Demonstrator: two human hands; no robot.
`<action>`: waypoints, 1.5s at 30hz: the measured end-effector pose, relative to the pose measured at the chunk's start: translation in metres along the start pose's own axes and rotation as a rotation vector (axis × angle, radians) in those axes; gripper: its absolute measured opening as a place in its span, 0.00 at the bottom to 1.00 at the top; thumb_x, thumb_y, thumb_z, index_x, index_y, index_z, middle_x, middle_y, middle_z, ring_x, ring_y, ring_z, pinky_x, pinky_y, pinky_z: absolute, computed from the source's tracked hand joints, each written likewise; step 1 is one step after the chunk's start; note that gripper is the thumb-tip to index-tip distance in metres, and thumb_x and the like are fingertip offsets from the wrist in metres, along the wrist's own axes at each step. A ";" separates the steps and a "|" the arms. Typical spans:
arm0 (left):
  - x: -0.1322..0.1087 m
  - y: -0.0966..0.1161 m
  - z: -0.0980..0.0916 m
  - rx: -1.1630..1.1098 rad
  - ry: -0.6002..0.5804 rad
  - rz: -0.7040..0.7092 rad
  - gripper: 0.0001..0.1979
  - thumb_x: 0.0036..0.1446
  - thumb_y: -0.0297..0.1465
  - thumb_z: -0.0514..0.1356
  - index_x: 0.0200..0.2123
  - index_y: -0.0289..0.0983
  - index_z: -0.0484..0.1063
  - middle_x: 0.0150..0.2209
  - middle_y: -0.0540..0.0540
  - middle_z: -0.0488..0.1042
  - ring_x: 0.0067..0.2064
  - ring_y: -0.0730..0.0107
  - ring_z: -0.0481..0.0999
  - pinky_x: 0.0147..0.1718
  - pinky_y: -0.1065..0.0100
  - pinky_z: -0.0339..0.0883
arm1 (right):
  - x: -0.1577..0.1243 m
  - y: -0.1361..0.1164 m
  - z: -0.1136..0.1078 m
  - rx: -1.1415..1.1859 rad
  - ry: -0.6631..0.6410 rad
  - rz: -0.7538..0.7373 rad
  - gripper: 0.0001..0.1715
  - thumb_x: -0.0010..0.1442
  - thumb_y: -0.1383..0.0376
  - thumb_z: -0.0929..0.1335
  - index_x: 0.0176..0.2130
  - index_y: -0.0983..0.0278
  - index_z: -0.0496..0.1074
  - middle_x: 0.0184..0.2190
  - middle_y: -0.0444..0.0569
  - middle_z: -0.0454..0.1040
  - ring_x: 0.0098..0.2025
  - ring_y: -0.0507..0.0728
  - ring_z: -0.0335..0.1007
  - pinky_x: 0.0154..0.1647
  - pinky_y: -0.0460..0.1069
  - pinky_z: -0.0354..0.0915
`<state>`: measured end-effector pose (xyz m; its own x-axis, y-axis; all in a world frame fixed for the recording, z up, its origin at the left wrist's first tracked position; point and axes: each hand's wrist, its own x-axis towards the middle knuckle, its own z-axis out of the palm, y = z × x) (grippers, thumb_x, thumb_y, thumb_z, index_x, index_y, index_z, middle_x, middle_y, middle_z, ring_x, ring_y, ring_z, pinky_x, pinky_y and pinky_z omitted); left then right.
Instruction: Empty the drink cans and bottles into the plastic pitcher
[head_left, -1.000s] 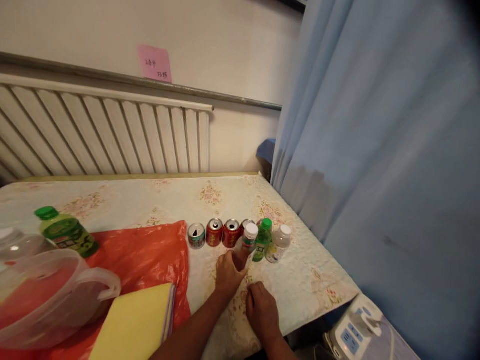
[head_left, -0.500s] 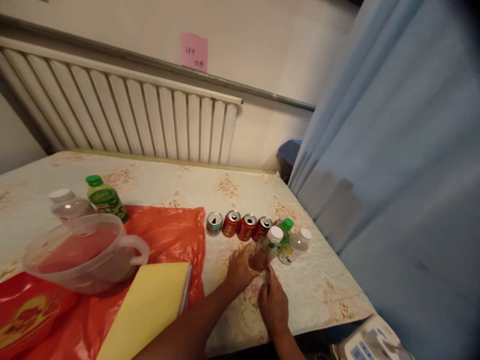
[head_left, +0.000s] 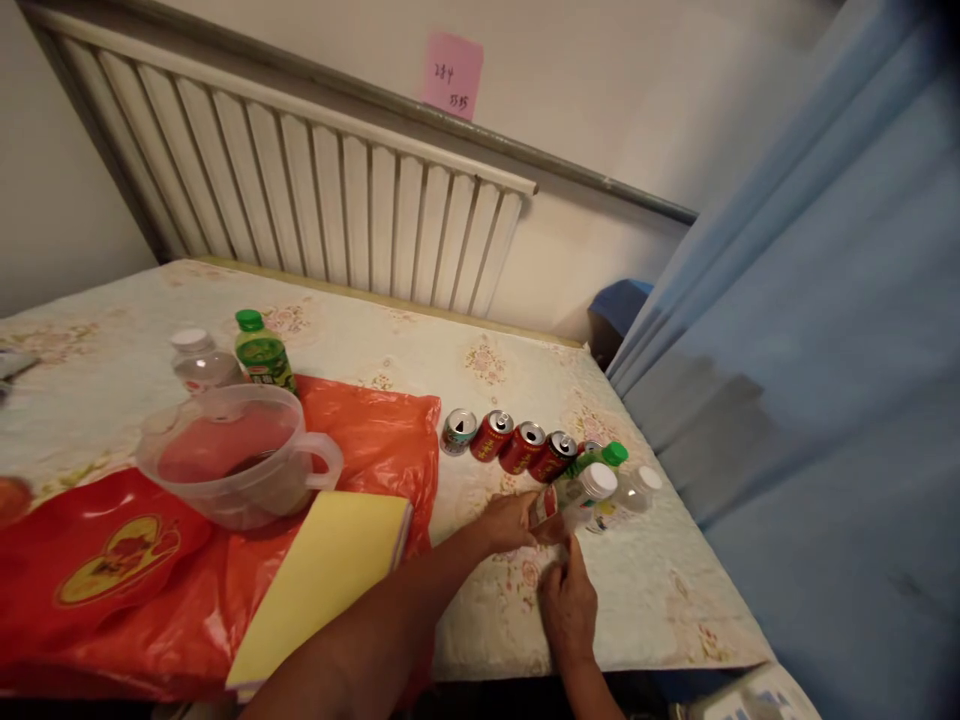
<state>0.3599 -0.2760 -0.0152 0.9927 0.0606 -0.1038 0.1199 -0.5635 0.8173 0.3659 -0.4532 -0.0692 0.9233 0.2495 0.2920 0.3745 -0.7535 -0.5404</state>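
My left hand [head_left: 514, 522] is wrapped around a clear plastic bottle [head_left: 576, 500] with a white cap and a red label, tilted with its cap to the right. At the bottle's lower end is my right hand [head_left: 570, 608], its fingers curled and its index finger against the bottle. Just behind runs a row of drink cans: a pale green can [head_left: 459, 432], then red cans [head_left: 523, 447], the last partly hidden. A green-capped bottle [head_left: 613, 457] and a clear white-capped bottle [head_left: 639, 490] stand right of the held bottle, partly covered by it.
On the left, a clear plastic jug [head_left: 232, 490] and a yellow folder [head_left: 322, 580] rest on red plastic sheeting [head_left: 375, 425]. Behind the jug are a white-capped bottle [head_left: 202, 365] and a green tea bottle [head_left: 264, 355]. A blue curtain [head_left: 810, 350] hangs at right.
The held bottle has tipped further to the right, and its label now shows. My left hand has turned with it. The whole view has shifted and tilted.
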 end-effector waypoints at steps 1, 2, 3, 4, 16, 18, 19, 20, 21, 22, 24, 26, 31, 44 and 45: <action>-0.001 0.001 0.001 0.009 0.008 -0.001 0.27 0.40 0.31 0.69 0.47 0.43 0.69 0.32 0.53 0.78 0.42 0.59 0.76 0.40 0.66 0.63 | 0.000 0.000 0.000 -0.002 0.000 0.002 0.34 0.61 0.64 0.55 0.61 0.76 0.62 0.56 0.68 0.71 0.51 0.68 0.74 0.50 0.59 0.68; -0.002 0.002 0.002 0.012 0.022 0.001 0.25 0.41 0.31 0.68 0.46 0.43 0.69 0.33 0.53 0.78 0.41 0.60 0.76 0.40 0.67 0.63 | 0.000 0.000 -0.001 -0.002 -0.001 0.004 0.34 0.61 0.64 0.55 0.61 0.76 0.62 0.56 0.67 0.71 0.50 0.68 0.74 0.50 0.59 0.68; -0.003 0.003 0.003 0.021 0.032 0.002 0.24 0.42 0.31 0.68 0.45 0.43 0.70 0.33 0.53 0.78 0.41 0.60 0.76 0.40 0.67 0.63 | 0.000 0.001 -0.001 -0.003 -0.001 0.004 0.34 0.61 0.63 0.56 0.61 0.76 0.62 0.55 0.67 0.71 0.50 0.68 0.74 0.50 0.59 0.68; -0.004 0.004 0.004 0.028 0.042 0.002 0.22 0.42 0.31 0.68 0.44 0.43 0.70 0.33 0.53 0.78 0.41 0.61 0.76 0.40 0.67 0.63 | -0.001 0.001 -0.001 -0.005 -0.001 0.001 0.34 0.61 0.63 0.56 0.61 0.77 0.62 0.56 0.67 0.71 0.51 0.69 0.74 0.50 0.59 0.68; -0.005 0.000 0.021 0.113 0.193 -0.002 0.23 0.41 0.38 0.71 0.42 0.42 0.71 0.36 0.51 0.77 0.42 0.58 0.75 0.44 0.62 0.62 | 0.000 0.006 0.002 0.004 0.027 -0.028 0.33 0.61 0.64 0.57 0.61 0.76 0.63 0.55 0.67 0.72 0.51 0.67 0.74 0.50 0.58 0.68; -0.007 -0.001 0.025 0.130 0.236 -0.002 0.25 0.41 0.39 0.71 0.43 0.41 0.70 0.40 0.48 0.76 0.45 0.56 0.73 0.47 0.60 0.62 | 0.000 0.007 0.003 0.010 0.028 -0.031 0.33 0.61 0.64 0.57 0.61 0.77 0.63 0.55 0.67 0.72 0.51 0.67 0.74 0.51 0.58 0.68; -0.008 -0.001 0.028 0.137 0.259 -0.003 0.26 0.41 0.40 0.71 0.44 0.40 0.70 0.42 0.46 0.75 0.47 0.55 0.72 0.49 0.58 0.61 | 0.000 0.008 0.004 0.011 0.029 -0.036 0.33 0.61 0.64 0.57 0.61 0.77 0.63 0.55 0.68 0.72 0.52 0.67 0.74 0.51 0.58 0.68; -0.010 -0.001 0.030 0.144 0.283 -0.004 0.27 0.41 0.40 0.71 0.44 0.40 0.70 0.45 0.45 0.73 0.49 0.54 0.70 0.50 0.58 0.60 | 0.000 0.009 0.004 0.011 0.031 -0.041 0.33 0.61 0.64 0.57 0.60 0.77 0.64 0.55 0.68 0.71 0.52 0.67 0.73 0.51 0.58 0.68; -0.011 -0.001 0.032 0.150 0.305 -0.005 0.27 0.41 0.40 0.71 0.45 0.39 0.69 0.47 0.44 0.72 0.51 0.54 0.69 0.52 0.57 0.60 | 0.000 0.009 0.004 0.010 0.034 -0.047 0.32 0.61 0.64 0.57 0.60 0.78 0.64 0.55 0.68 0.71 0.52 0.67 0.73 0.51 0.58 0.68; -0.012 0.000 0.034 0.156 0.324 -0.005 0.27 0.41 0.40 0.71 0.44 0.38 0.69 0.48 0.43 0.71 0.51 0.54 0.68 0.52 0.57 0.59 | 0.000 0.010 0.005 0.008 0.037 -0.052 0.32 0.61 0.64 0.57 0.60 0.78 0.64 0.55 0.68 0.71 0.53 0.67 0.73 0.52 0.58 0.68; -0.014 0.000 0.037 0.162 0.351 -0.005 0.26 0.41 0.39 0.71 0.43 0.38 0.69 0.46 0.44 0.70 0.51 0.55 0.68 0.52 0.58 0.60 | 0.000 0.010 0.005 0.008 0.033 -0.063 0.32 0.61 0.64 0.56 0.60 0.77 0.64 0.55 0.67 0.71 0.53 0.66 0.73 0.52 0.58 0.68; -0.016 0.001 0.040 0.167 0.371 -0.001 0.24 0.42 0.38 0.70 0.42 0.39 0.68 0.44 0.45 0.71 0.49 0.58 0.69 0.50 0.60 0.62 | 0.000 0.010 0.005 0.008 0.015 -0.075 0.31 0.62 0.65 0.56 0.60 0.76 0.64 0.55 0.66 0.72 0.54 0.65 0.73 0.52 0.57 0.68; -0.021 0.003 0.048 0.199 0.456 -0.006 0.19 0.47 0.39 0.66 0.41 0.39 0.68 0.42 0.45 0.72 0.48 0.57 0.69 0.51 0.59 0.63 | 0.001 0.009 0.004 -0.003 -0.026 -0.133 0.31 0.61 0.67 0.57 0.61 0.76 0.62 0.56 0.65 0.71 0.56 0.63 0.71 0.53 0.56 0.69; -0.002 0.003 0.052 0.275 0.682 -0.191 0.18 0.48 0.31 0.64 0.44 0.40 0.67 0.41 0.44 0.71 0.49 0.55 0.70 0.50 0.57 0.64 | 0.003 0.009 0.006 0.022 0.005 -0.227 0.34 0.57 0.71 0.61 0.62 0.70 0.62 0.58 0.58 0.70 0.58 0.60 0.69 0.58 0.55 0.67; 0.001 0.003 0.050 0.279 0.687 -0.199 0.17 0.48 0.31 0.64 0.43 0.40 0.67 0.41 0.45 0.71 0.49 0.55 0.71 0.50 0.57 0.64 | 0.003 0.010 0.006 0.022 0.007 -0.229 0.34 0.57 0.71 0.61 0.62 0.70 0.62 0.58 0.57 0.71 0.58 0.60 0.69 0.58 0.55 0.67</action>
<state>0.3613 -0.3190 -0.0416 0.7460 0.6298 0.2164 0.3809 -0.6701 0.6370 0.3727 -0.4560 -0.0786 0.8135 0.4080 0.4144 0.5759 -0.6643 -0.4766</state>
